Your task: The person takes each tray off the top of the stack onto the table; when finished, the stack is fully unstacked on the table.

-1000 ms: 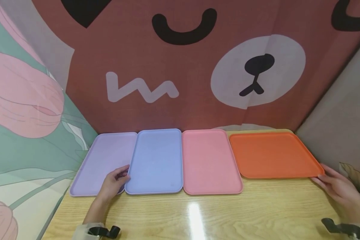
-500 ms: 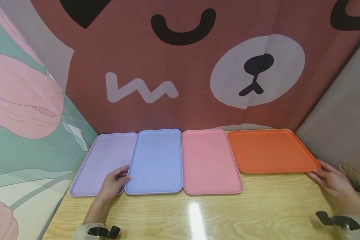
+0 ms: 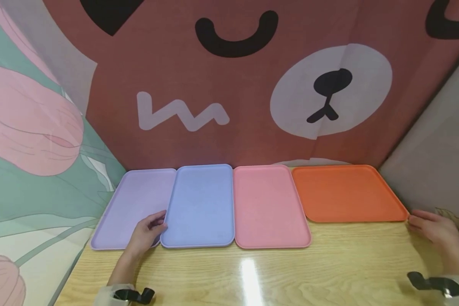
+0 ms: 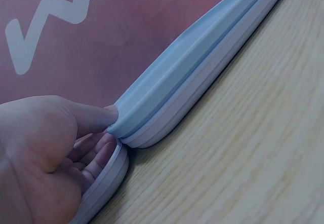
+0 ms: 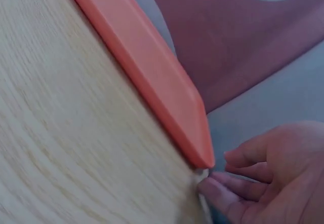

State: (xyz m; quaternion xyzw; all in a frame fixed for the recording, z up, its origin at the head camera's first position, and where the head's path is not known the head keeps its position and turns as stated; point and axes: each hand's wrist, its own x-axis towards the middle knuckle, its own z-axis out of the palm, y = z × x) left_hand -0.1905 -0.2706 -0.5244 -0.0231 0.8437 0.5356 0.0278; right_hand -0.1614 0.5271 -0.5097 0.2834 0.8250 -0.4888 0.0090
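Observation:
In the head view, my left hand (image 3: 145, 231) pinches the left rim of a blue tray (image 3: 199, 206), over the purple tray's right side. The left wrist view shows the thumb against the blue tray's corner (image 4: 126, 122) and the other fingers curled lower down; a pale lavender layer (image 4: 167, 125) lies beneath the blue rim. At the far right an orange tray (image 3: 349, 193) lies sideways. My right hand (image 3: 436, 229) is by its near right corner, holding nothing. In the right wrist view, a small gap separates its loosely bent fingers from that corner (image 5: 202, 158).
A purple tray (image 3: 137, 199) lies at the left and a pink tray (image 3: 269, 206) between the blue and orange ones. All stand in a row on the wooden table (image 3: 199, 272). A bear-patterned cloth (image 3: 245, 144) hangs behind, with cloth walls on both sides.
The orange tray has moved back toward the cloth and now lies flat by the pink tray. My right hand has let go of its corner. The left hand stays put.

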